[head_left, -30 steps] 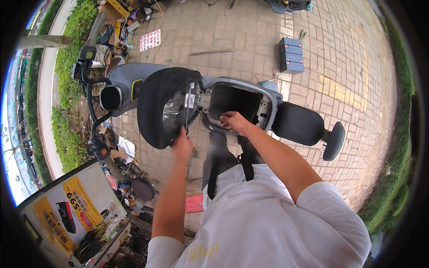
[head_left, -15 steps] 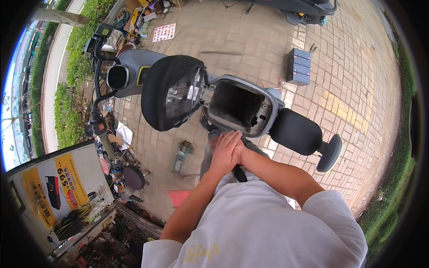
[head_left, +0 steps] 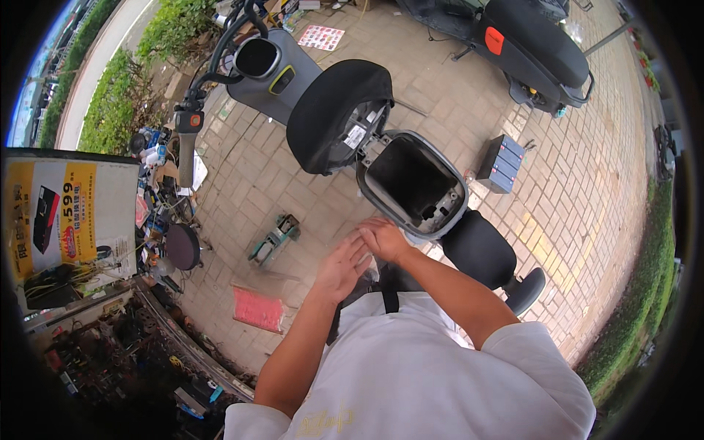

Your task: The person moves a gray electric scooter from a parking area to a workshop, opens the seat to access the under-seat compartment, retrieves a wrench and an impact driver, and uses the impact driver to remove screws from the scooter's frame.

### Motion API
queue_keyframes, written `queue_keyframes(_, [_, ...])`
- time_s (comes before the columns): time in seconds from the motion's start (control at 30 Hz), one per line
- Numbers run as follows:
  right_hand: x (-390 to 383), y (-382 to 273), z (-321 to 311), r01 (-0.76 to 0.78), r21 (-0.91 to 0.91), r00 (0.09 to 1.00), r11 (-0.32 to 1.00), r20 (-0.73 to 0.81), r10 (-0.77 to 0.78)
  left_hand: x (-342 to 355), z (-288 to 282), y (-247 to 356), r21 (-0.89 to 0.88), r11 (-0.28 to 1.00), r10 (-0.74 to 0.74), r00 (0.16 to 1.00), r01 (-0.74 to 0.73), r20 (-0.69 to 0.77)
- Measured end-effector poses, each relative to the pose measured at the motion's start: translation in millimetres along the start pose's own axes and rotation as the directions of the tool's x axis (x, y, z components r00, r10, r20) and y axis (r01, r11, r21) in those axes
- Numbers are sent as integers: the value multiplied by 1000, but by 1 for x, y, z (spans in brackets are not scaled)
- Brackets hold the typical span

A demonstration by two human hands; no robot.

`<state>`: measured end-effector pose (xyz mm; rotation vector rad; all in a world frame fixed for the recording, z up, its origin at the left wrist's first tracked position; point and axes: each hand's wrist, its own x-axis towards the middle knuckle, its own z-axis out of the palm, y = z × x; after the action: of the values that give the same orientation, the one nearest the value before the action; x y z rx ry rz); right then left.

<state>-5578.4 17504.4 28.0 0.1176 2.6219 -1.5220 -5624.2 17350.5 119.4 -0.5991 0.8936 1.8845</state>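
My left hand (head_left: 342, 269) is held in front of my waist, its fingers stretched out. My right hand (head_left: 385, 239) touches it at the fingers, its own fingers extended and partly overlapping the left ones. I see nothing held in either hand. Just beyond them stands a grey electric scooter (head_left: 290, 92) with its black front seat (head_left: 330, 117) tipped up. The open storage box (head_left: 364, 178) beneath that seat shows a dark inside. The black rear seat (head_left: 480, 249) lies to the right of my right hand.
A dark battery pack (head_left: 501, 163) rests on the paving beyond the scooter. Another scooter (head_left: 539, 48) is parked at far right. To the left are a green tool (head_left: 274, 238), a red mat (head_left: 258, 309), a round stool (head_left: 182, 246) and a cluttered tool bench (head_left: 121, 352).
The view has turned, so the scooter sits further right. My hands, clasped together before, have loosened; the left has drawn slightly back and left, with its fingers now showing.
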Motion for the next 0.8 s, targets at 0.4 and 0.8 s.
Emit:
queue_keyframes(0.4, [-136,48,-26,-552,-413,710,724,224,668,-156,-315,-135,347,935,264,512,73,-817])
queue_keyframes(0.8, [-72,11,30,-438,-383,680,813,451,578,-239,-376,-218,-76,997,-57,415,-29,-908])
